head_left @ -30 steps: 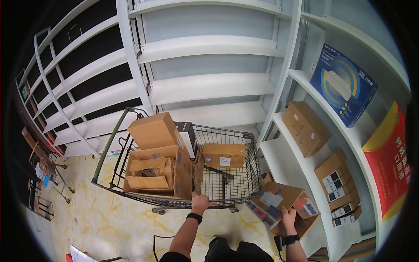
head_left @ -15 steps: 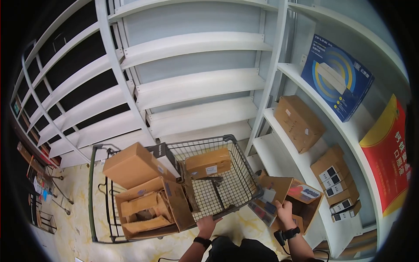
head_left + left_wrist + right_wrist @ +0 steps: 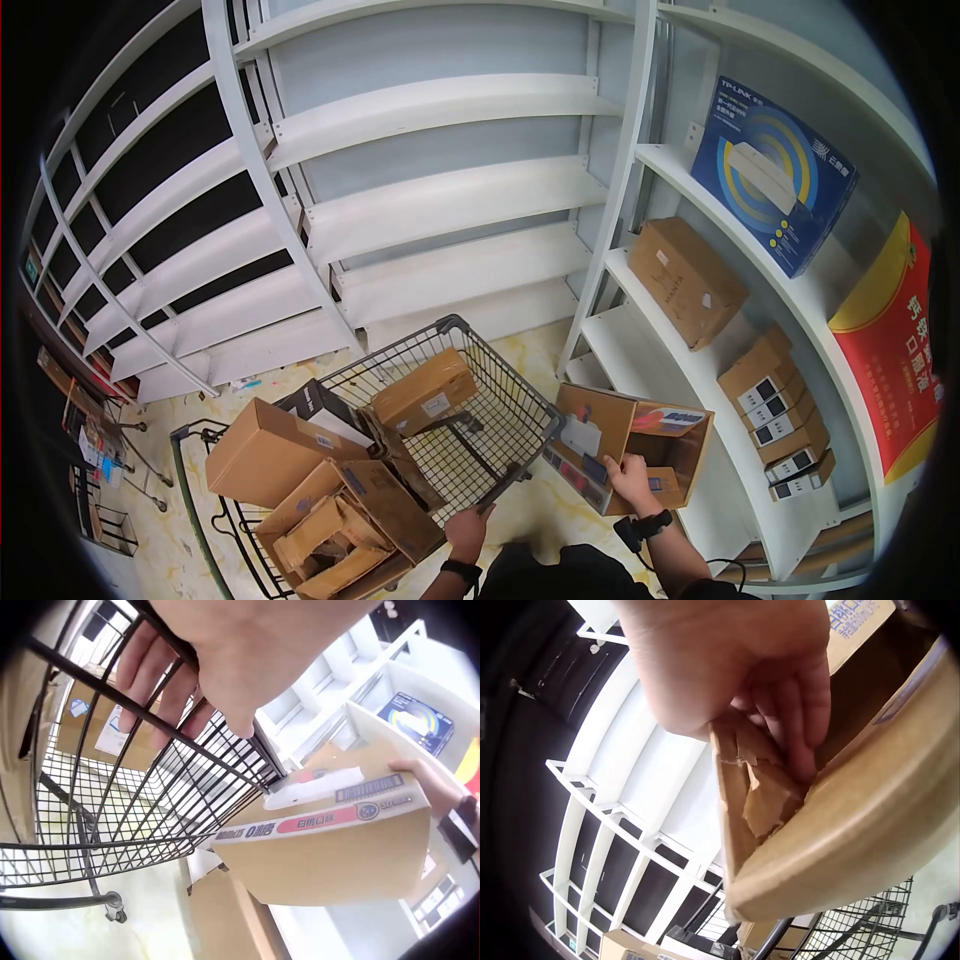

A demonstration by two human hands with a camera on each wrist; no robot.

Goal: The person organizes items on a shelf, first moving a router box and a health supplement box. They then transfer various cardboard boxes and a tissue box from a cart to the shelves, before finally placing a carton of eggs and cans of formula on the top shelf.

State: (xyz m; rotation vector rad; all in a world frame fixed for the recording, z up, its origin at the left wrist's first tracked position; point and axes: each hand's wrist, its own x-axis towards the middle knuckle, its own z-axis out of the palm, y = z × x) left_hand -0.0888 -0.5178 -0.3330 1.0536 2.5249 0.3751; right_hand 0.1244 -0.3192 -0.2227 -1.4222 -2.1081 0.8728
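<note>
My left hand (image 3: 466,532) grips the near rim of a wire shopping cart (image 3: 497,487); in the left wrist view its fingers (image 3: 176,694) curl over the dark bar and through the wires. With my right hand (image 3: 631,482) I hold an open cardboard box (image 3: 690,455) by its wall, beside the cart's right corner. The right wrist view shows those fingers (image 3: 799,754) reaching over the torn cardboard edge. The box is tilted, so part of its inside shows, with a smaller brown piece (image 3: 664,482) in it. Printed labels run along its outer side.
The cart carries a large open carton (image 3: 340,530), a closed brown box (image 3: 270,450), a black-and-white box (image 3: 325,412) and a taped parcel (image 3: 425,390). White shelves (image 3: 450,205) stand ahead. Right-hand shelves hold a blue router box (image 3: 770,175), a brown box (image 3: 685,283) and small cartons (image 3: 775,410).
The cart has swung round, its handle end coming toward me on the left. My left hand stays on its rim. The box in my right hand has turned, showing more of its inside.
</note>
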